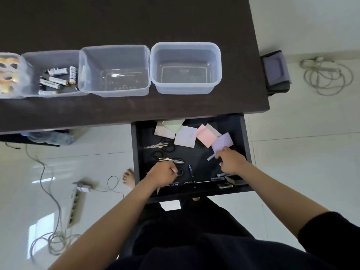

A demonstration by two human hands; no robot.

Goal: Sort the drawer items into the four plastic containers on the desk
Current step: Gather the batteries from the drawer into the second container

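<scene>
The open black drawer (pixel 244 137) holds sticky-note pads (pixel 205 135), two pairs of scissors (pixel 159 146), loose batteries (pixel 191 170) and pens along its front. My left hand (pixel 162 175) is closed around a scissors handle (pixel 180 172) at the drawer's left front. My right hand (pixel 230 160) pinches a small battery (pixel 211 157) below the purple pad (pixel 223 142). Four clear containers line the dark desk: the far-left one (pixel 7 75) holds tape rolls, the second one (pixel 50 75) holds batteries, the third one (pixel 115 71) and the fourth one (pixel 186 67) hold nothing.
The dark desk (pixel 126 20) overhangs the drawer's back. A power strip (pixel 75 206) and cables (pixel 48 236) lie on the white tile floor at left, another cable coil (pixel 327 76) at right. A grey-purple object (pixel 275 72) stands by the desk's right edge. My foot (pixel 129 177) is beside the drawer.
</scene>
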